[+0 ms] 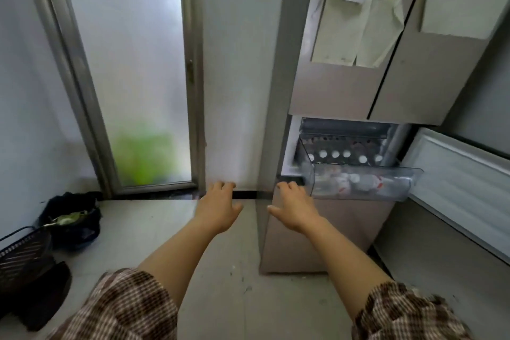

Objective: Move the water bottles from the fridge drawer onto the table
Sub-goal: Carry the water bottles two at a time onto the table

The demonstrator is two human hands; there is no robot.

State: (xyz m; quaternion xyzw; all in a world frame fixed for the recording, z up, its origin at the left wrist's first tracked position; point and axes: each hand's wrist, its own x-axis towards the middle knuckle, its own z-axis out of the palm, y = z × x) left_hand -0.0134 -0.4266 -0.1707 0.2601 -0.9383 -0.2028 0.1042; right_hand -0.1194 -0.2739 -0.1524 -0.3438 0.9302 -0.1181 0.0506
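A clear plastic fridge drawer [358, 171] stands pulled out of the fridge [339, 96] at the right. Several water bottles [347, 156] with white caps lie in it, and more show blurred through its front wall. My right hand [295, 208] reaches toward the drawer's left front corner, fingers loosely curled, holding nothing, just short of it. Further left, my left hand [219, 208] hovers in front of the white wall with relaxed fingers and is empty. No table is in view.
The open lower fridge door [458, 182] swings out at the right. A frosted glass door [129, 69] fills the left. A dark bag [71, 218] and a black basket [24, 254] sit on the tiled floor at the left.
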